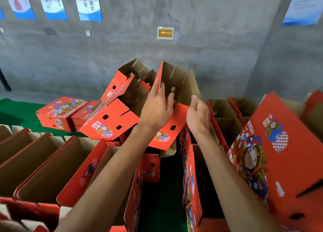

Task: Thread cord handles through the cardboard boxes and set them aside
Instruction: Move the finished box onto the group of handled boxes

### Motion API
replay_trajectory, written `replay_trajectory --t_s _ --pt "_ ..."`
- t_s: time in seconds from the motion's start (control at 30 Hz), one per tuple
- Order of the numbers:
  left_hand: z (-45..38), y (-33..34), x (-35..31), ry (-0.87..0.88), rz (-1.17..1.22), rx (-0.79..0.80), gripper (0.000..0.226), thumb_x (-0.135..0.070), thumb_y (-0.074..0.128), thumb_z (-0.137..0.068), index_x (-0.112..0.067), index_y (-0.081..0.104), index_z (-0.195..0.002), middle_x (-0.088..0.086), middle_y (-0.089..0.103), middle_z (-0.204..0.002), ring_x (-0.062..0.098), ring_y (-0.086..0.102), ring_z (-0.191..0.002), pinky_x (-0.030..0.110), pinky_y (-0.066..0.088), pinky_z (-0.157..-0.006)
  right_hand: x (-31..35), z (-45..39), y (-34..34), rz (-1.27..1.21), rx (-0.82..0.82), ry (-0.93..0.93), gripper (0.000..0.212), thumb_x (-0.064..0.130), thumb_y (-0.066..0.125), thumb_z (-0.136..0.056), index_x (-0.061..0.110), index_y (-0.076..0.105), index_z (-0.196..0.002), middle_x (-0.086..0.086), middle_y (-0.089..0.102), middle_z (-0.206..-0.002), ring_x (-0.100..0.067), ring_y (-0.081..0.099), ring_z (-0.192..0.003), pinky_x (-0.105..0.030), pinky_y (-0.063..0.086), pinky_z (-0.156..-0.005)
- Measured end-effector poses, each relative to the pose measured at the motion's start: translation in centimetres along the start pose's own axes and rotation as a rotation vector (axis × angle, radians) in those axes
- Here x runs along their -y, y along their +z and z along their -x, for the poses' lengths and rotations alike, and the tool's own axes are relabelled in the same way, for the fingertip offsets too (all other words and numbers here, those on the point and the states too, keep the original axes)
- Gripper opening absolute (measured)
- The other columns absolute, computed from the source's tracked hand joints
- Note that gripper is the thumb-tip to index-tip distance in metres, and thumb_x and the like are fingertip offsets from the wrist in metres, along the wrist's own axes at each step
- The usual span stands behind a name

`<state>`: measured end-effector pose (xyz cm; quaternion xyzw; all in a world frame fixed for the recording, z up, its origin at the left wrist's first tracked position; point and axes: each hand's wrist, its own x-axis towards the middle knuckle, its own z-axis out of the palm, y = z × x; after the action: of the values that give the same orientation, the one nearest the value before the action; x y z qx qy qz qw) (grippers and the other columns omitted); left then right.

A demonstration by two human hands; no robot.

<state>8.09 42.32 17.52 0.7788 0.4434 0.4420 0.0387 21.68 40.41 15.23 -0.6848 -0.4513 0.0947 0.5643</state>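
A worker's left hand [157, 107] grasps a red cardboard box [167, 126] flap, steadying it, while the right hand [198, 116] curls, grip contents unclear.

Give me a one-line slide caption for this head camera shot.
Both hands, left hand and right hand, hold an unfolded red cardboard box above rows of matching boxes.

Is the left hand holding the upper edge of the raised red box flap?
Yes, the left hand has its fingers on the edge of the raised red flap of the open box.
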Motion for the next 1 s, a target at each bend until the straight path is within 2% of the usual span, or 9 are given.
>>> replay_trajectory --t_s 0.17,0.33,0.47,0.57,0.67,0.77,0.87,0.93,1.0 --pt "3.0 -4.2 -5.3 0.046 0.111 -0.071 0.046 -0.033 0.052 -0.103 -0.019 0.051 -0.147 0.010 0.034 -0.161 0.030 0.038 -0.145 0.041 0.037 -0.113 2.7 4.3 -6.4 0.047 -0.163 -0.149 0.042 0.034 0.035 -0.111 0.017 0.068 -0.131 -0.015 0.071 -0.125 -0.037 0.061 -0.121 -0.042 0.047 -0.101" --pt "8.0 -7.9 -9.0 -0.015 0.218 -0.129 0.034 -0.026 0.058 -0.101 -0.017 0.065 -0.133 0.007 0.045 -0.154 0.013 0.038 -0.145 0.020 0.033 -0.109 3.3 11.0 -11.5 0.117 -0.256 -0.229 0.037 0.031 0.039 -0.110 0.020 0.071 -0.124 -0.014 0.076 -0.111 -0.039 0.067 -0.107 -0.041 0.049 -0.084" --pt "13.2 -9.7 -11.0 -0.111 0.282 -0.088 0.028 -0.022 0.063 -0.098 -0.014 0.070 -0.124 0.004 0.053 -0.146 0.011 0.045 -0.139 0.026 0.039 -0.110 2.2 17.0 -14.3 0.132 -0.180 -0.217 0.038 0.030 0.038 -0.110 0.020 0.073 -0.122 -0.015 0.077 -0.105 -0.040 0.069 -0.102 -0.042 0.050 -0.083" --pt "17.3 -10.8 -12.5 -0.223 0.375 -0.063 0.021 -0.021 0.067 -0.096 -0.013 0.074 -0.114 -0.013 0.065 -0.115 -0.003 0.058 -0.116 0.006 0.038 -0.095 0.8 21.7 -16.1 0.090 -0.096 -0.191 0.039 0.032 0.038 -0.110 0.021 0.072 -0.125 -0.013 0.077 -0.110 -0.039 0.069 -0.106 -0.042 0.052 -0.085" --pt "21.4 -11.5 -13.5 -0.327 0.364 -0.036 0.023 -0.023 0.068 -0.096 -0.013 0.074 -0.116 -0.011 0.068 -0.110 0.003 0.061 -0.109 0.008 0.039 -0.089 -0.9 26.1 -17.5 0.019 -0.018 -0.181 0.040 0.032 0.037 -0.110 0.021 0.070 -0.131 -0.009 0.076 -0.119 -0.033 0.069 -0.113 -0.042 0.054 -0.091" --pt "25.1 -11.9 -13.5 -0.387 0.344 0.008 0.025 -0.030 0.068 -0.096 -0.020 0.073 -0.118 -0.011 0.068 -0.115 0.002 0.060 -0.111 0.009 0.039 -0.089 -2.4 29.9 -19.0 0.031 -0.012 -0.194 0.039 0.029 0.038 -0.110 0.020 0.070 -0.130 -0.005 0.076 -0.117 -0.027 0.071 -0.109 -0.033 0.054 -0.087" --pt "28.0 -11.9 -12.7 -0.412 0.370 0.061 0.023 -0.036 0.067 -0.095 -0.031 0.074 -0.117 -0.025 0.066 -0.109 -0.019 0.057 -0.103 -0.004 0.038 -0.078 -3.7 33.3 -20.0 0.072 -0.049 -0.238 0.033 0.022 0.046 -0.108 0.015 0.074 -0.125 -0.004 0.079 -0.109 -0.021 0.074 -0.098 -0.012 0.043 -0.077" --pt "29.2 -11.6 -11.7 -0.433 0.394 0.147 0.025 -0.032 0.066 -0.095 -0.037 0.073 -0.118 -0.027 0.066 -0.110 -0.023 0.057 -0.093 -0.007 0.038 -0.073 -4.6 35.1 -20.2 0.084 -0.046 -0.262 0.032 0.021 0.048 -0.107 0.012 0.075 -0.123 -0.004 0.079 -0.107 -0.017 0.075 -0.093 0.004 0.035 -0.076" --pt "30.0 -11.1 -10.4 -0.498 0.429 0.256 0.033 -0.021 0.063 -0.096 -0.042 0.072 -0.120 -0.021 0.068 -0.113 -0.016 0.062 -0.084 -0.003 0.043 -0.066 -6.1 36.8 -20.0 0.091 0.009 -0.269 0.033 0.022 0.047 -0.107 0.011 0.073 -0.125 -0.002 0.078 -0.112 -0.015 0.075 -0.097 -0.001 0.041 -0.081"
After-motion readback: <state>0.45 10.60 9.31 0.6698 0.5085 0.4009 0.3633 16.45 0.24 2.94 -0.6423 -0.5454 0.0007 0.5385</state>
